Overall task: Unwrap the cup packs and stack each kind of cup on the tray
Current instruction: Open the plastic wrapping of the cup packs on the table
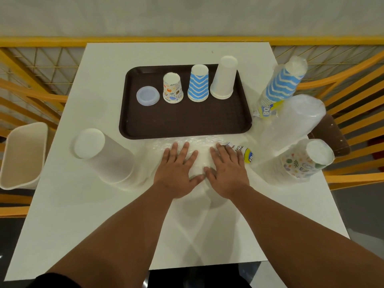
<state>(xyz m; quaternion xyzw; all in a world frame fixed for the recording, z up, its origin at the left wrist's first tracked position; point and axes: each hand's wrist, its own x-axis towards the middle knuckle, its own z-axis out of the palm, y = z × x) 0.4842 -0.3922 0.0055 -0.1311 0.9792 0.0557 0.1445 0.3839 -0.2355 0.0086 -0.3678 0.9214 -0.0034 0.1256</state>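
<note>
Both hands lie flat, fingers straight and spread, side by side on a crumpled sheet of clear plastic wrap (pixel 199 146) spread over the tabletop just before the tray's near edge: the left hand (pixel 176 171) to the left, the right hand (pixel 226 171) to the right, thumbs nearly touching. Neither grips anything; they press the wrap down. A yellow and blue printed label (pixel 245 153) on the wrap shows just beyond the right hand.

Off the white tabletop's (pixel 83 215) left edge stands a cream rectangular plastic bin (pixel 22 154); its contents cannot be seen. Near the left edge, a tall stack of plain white paper cups (pixel 106 157) stands upside down on the table.

On the dark brown rectangular plastic tray (pixel 187 121), along its far edge, stand in a row: a small pile of translucent round plastic lids (pixel 148 96), a short upturned stack of white cups printed with coloured doodles (pixel 172 88), an upturned stack of blue and white zigzag cups (pixel 198 83), and a taller upturned stack of plain white cups (pixel 224 78).

Along the tabletop's right edge stand three packs in clear wrap: a pack of blue zigzag cups (pixel 280 86) at the far end, a pack of clear plastic cups (pixel 291 123) in the middle, and a pack of doodle-printed cups (pixel 301 161) nearest.
</note>
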